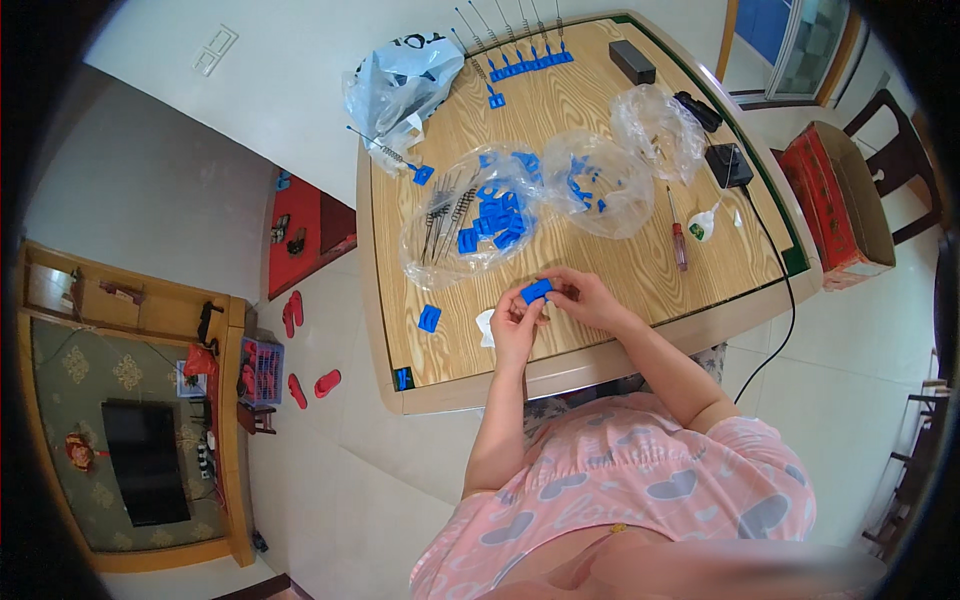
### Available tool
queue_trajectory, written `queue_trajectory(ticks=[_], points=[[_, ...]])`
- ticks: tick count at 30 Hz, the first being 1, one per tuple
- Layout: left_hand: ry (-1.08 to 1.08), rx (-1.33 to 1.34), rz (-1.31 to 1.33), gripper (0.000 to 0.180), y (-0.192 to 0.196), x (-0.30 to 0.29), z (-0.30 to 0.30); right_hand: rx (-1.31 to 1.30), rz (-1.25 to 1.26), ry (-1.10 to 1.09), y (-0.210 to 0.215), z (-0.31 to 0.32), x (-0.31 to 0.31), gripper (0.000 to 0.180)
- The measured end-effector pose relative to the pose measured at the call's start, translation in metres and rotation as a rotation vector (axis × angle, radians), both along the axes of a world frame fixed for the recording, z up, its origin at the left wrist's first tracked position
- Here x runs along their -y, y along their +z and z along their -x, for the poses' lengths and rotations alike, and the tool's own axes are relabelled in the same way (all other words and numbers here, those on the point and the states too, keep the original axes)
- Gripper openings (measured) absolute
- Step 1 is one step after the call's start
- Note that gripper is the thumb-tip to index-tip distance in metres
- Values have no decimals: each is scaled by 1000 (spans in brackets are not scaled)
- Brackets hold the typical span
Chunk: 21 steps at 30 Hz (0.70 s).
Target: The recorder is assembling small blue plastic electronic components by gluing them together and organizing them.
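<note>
Between both hands, over the near part of the wooden table (610, 275), I hold a small blue plastic block (537, 291). My left hand (515, 318) grips its left side, and my right hand (585, 299) pinches its right side. Left of my hands lies another blue plastic piece (429, 318). A white scrap (486, 327) rests beside my left hand. Farther off, a clear plastic bag (415, 255) has several blue pieces (490, 222) and dark metal springs with rods (437, 222) on it. A second clear bag (625, 215) carries smaller blue parts (578, 185).
Assembled spring rods on blue bases (530, 66) stand along the far edge. To the right are a red-handled screwdriver (680, 248), a black adapter (728, 165) with a trailing cable, and a dark box (632, 62). A pale plastic bag (405, 85) sits at the far left corner.
</note>
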<state>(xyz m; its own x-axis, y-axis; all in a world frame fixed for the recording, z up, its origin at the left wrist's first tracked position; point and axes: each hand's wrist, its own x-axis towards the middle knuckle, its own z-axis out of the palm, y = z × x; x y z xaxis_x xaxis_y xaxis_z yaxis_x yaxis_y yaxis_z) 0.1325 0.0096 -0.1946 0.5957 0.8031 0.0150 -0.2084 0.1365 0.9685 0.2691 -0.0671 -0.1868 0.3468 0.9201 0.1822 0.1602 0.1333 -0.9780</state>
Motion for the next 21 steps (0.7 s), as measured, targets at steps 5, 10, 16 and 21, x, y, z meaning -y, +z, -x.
queue_trajectory(ticks=[5, 10, 16, 21], points=[[-3, -2, -23, 27, -4, -2, 2, 34, -31, -5, 0, 1, -1, 30], [-5, -23, -39, 27, -4, -1, 2, -3, -37, -4, -4, 1, -1, 31], [-3, -11, -39, 27, -5, -2, 2, 14, -14, 6, 1, 1, 0, 33], [-2, -17, -40, 27, -5, -1, 3, 26, -37, -52, 1, 1, 0, 31]])
